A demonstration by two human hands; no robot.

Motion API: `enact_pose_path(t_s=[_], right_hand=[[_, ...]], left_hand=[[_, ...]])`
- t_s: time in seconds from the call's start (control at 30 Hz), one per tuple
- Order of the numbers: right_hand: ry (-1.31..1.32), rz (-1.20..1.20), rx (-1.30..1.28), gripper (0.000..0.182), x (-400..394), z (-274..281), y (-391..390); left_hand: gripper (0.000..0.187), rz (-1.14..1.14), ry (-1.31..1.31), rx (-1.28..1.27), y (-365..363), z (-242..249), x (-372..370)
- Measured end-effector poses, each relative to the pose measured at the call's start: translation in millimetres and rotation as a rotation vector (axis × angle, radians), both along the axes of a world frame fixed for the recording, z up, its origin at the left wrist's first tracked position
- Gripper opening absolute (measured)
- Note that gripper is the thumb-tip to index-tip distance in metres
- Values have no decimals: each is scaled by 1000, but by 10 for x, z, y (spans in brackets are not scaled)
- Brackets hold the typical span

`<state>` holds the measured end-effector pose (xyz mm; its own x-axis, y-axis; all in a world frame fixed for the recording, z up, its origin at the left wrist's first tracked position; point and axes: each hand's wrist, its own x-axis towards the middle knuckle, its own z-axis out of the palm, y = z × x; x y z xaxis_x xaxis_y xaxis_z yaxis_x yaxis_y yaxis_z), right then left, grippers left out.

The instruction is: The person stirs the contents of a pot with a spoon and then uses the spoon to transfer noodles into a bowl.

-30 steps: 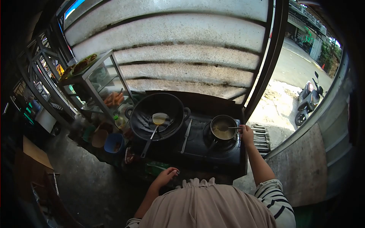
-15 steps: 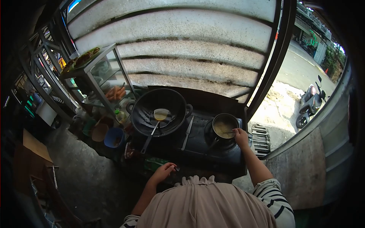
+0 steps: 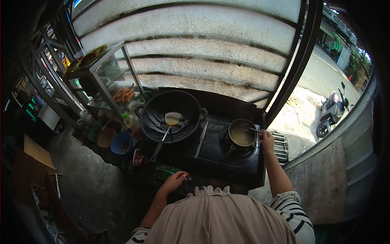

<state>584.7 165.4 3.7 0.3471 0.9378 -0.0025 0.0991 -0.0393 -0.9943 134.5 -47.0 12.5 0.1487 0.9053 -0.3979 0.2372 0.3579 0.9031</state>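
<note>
My right hand [image 3: 267,142] is closed round the handle of a spoon [image 3: 254,130] at the right rim of a small pot [image 3: 230,140]. The spoon's head dips into cloudy liquid in the pot, which sits on the right burner. My left hand [image 3: 174,181] is low, near the stove's front edge, its fingers pinched at a small dark, shiny thing [image 3: 189,177] too small to name. A knife [image 3: 202,139] lies on the stove between the pot and a large black wok [image 3: 152,118]. In the wok rests a long-handled ladle [image 3: 165,135].
Left of the wok stand a glass display case [image 3: 106,83], a green-capped bottle [image 3: 128,120] and a blue container [image 3: 121,143]. A corrugated wall [image 3: 203,53] rises behind the stove [image 3: 207,164]. A parked motorbike [image 3: 335,109] is outside on the right.
My right hand has moved right and slightly up with the spoon, whose handle now juts out over the pot's right rim. My left hand has hardly moved.
</note>
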Motion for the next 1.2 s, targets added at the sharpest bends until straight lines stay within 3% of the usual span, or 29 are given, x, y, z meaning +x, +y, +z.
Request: enact_pose_path(t_s=[0.3, 0.43, 0.5, 0.53, 0.6, 0.63, 0.7, 0.73, 0.8, 0.9, 1.03, 1.2], right_hand=[[-583, 172, 48, 22, -187, -113, 10], [-620, 185, 33, 23, -220, -152, -6], [-369, 191, -114, 24, -180, -169, 15], [-369, 191, -117, 24, -154, -140, 1], [-16, 207, -269, 24, -70, -66, -42], [-16, 205, -268, 24, -56, -8, -80], [309, 122, -398, 22, -63, 98, -143], [309, 122, -397, 22, -33, 72, -133], [546, 89, -462, 22, 102, -77, -62], [666, -20, -414, 22, 178, -148, -1], [450, 28, -375, 21, 18, 246, -197], [321, 27, -249, 23, 73, 51, -170]], left_hand=[[26, 10, -7, 3, -7, -18, -40], [27, 15, -5, -4, 3, -2, -49], [27, 12, -12, -11, 4, 13, -56], [28, 8, -18, -17, 2, 21, -61], [28, 7, -9, -28, 6, 20, -68], [28, 8, 0, -35, 15, 19, -69], [27, 12, -10, -7, 22, -61, -79], [27, 18, -18, 20, 11, -97, -82], [27, 17, -13, 9, 5, -113, -84], [27, 19, -11, 2, 29, -122, -99], [29, 14, 2, -58, 46, 45, -85], [30, 13, -4, -41, 37, 80, -102]])
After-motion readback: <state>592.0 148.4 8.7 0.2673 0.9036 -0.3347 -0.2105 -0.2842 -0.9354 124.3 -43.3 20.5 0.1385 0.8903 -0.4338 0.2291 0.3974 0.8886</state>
